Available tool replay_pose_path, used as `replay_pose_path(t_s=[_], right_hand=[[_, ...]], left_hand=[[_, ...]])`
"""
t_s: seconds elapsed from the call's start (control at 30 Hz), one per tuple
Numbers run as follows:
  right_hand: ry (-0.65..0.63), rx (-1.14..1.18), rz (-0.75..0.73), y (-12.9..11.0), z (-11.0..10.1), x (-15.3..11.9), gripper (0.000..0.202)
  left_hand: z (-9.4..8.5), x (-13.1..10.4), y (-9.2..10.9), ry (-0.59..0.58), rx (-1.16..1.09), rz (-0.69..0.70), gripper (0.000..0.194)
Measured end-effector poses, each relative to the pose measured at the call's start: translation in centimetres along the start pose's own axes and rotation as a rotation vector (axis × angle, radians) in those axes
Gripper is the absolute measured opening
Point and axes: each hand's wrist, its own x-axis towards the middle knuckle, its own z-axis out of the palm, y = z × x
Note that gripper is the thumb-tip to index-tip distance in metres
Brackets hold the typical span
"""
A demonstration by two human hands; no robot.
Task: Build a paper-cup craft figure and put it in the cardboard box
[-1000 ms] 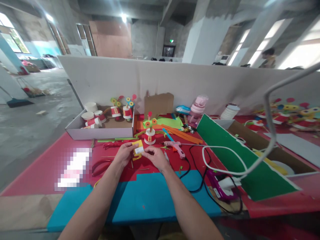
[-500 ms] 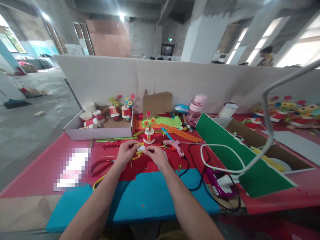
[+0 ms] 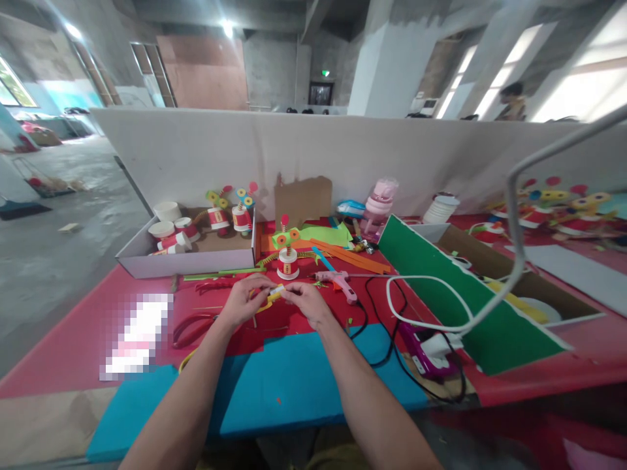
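Between my two hands is a small yellow and white piece (image 3: 276,292), pinched from both sides. My left hand (image 3: 246,300) closes its fingertips on the left end. The right end is in the fingers of my right hand (image 3: 307,301). Just beyond them stands a red and white paper-cup figure (image 3: 287,263) with a green and orange head. A pink glue gun (image 3: 343,285) lies right of my right hand. Red-handled pliers (image 3: 193,328) rest left of my left hand, and a yellow strip lies partly under my fingers.
A white box (image 3: 186,264) at the back left holds cups and two figures. Orange strips (image 3: 350,256) lie behind the glue gun. At right are a green panel (image 3: 455,294), a purple power strip (image 3: 426,356), black cables and a white bent tube.
The small piece has turned in my fingers, and more of its yellow side shows. My hands remain close together. The whole view has shifted slightly.
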Motion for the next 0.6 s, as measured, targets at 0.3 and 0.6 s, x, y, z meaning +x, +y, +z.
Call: replay_pose_path(t_s=[0.3, 0.6], right_hand=[[-0.004, 0.079, 0.018, -0.2, -0.4, 0.1, 0.031], [-0.048, 0.189, 0.067, -0.4, -0.4, -0.1, 0.031]], left_hand=[[-0.3, 0.0, 0.5, -0.119, 0.018, 0.022, 0.046], [0.6, 0.0, -0.6, 0.0, 0.108, 0.12, 0.035]])
